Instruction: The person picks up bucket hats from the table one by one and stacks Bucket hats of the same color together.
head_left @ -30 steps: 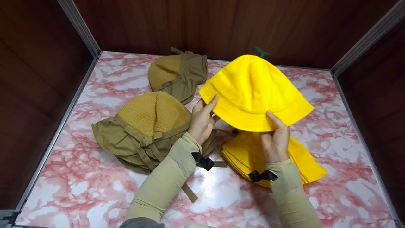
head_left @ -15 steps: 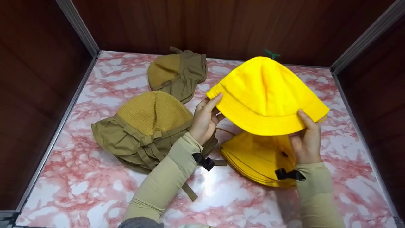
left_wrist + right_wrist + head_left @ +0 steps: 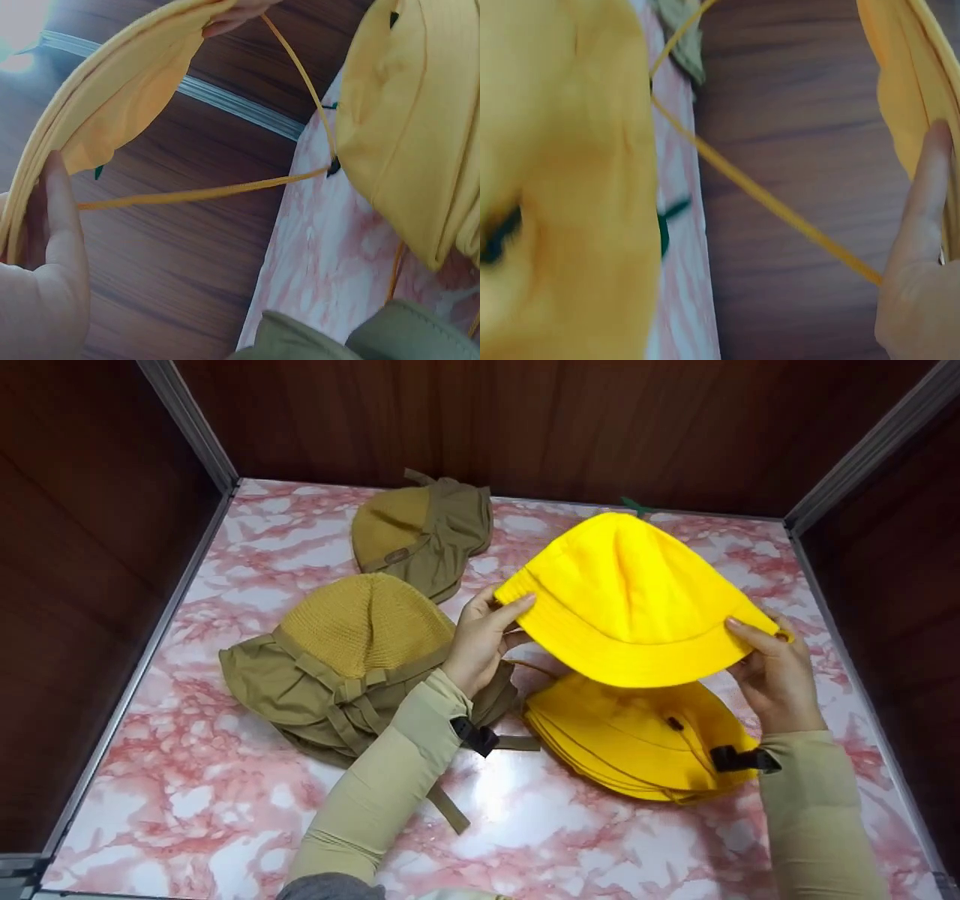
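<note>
Held up between both hands is a bright yellow bucket hat (image 3: 622, 592), a small green sprout at its top. My left hand (image 3: 484, 637) pinches its left brim, thumb on top and fingers beneath. At the opposite end of the brim, my right hand (image 3: 780, 675) grips it the same way. The left wrist view shows the hat's underside and a yellow chin cord (image 3: 202, 196) hanging from it in a V. Beneath the raised hat lies a stack of folded yellow hats (image 3: 630, 742), partly covered by it. One dark cord stopper shows on the stack.
Left of the stack, a khaki hat with a knitted crown (image 3: 367, 630) lies with straps trailing; my left forearm covers part of it. Another khaki hat (image 3: 420, 536) lies behind. Dark wood-grain panels (image 3: 480, 427) wall the pink marbled table (image 3: 187, 795) at the back and sides.
My right hand has slid rightward along the brim to its right end. The yellow hat has moved right and slightly lower, uncovering more of the stack. My left hand keeps its hold.
</note>
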The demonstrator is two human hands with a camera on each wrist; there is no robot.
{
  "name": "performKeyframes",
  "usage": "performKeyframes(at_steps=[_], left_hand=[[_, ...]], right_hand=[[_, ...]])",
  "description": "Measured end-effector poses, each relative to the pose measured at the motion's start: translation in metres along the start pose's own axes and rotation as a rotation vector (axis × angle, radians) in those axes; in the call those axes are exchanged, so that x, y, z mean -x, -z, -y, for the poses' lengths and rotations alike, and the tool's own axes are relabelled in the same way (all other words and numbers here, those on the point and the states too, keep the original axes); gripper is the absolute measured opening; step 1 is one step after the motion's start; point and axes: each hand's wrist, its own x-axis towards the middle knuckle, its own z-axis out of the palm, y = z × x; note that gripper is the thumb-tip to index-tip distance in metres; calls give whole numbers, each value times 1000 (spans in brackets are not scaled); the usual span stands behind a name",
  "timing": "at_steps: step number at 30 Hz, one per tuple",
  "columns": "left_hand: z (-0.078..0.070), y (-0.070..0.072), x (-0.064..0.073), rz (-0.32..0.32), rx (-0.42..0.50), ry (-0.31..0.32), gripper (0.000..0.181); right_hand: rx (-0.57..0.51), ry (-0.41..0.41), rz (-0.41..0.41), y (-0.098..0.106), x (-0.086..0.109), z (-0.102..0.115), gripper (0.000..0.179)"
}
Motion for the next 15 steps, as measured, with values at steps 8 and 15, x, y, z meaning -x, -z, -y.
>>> performKeyframes(at_steps=[8, 15], left_hand=[[4, 4, 1, 87, -194, 61, 31], [14, 6, 3, 144, -530, 92, 27]], right_hand=[[461, -174, 64, 27, 0, 28, 20], [973, -275, 203, 53, 5, 37, 16]])
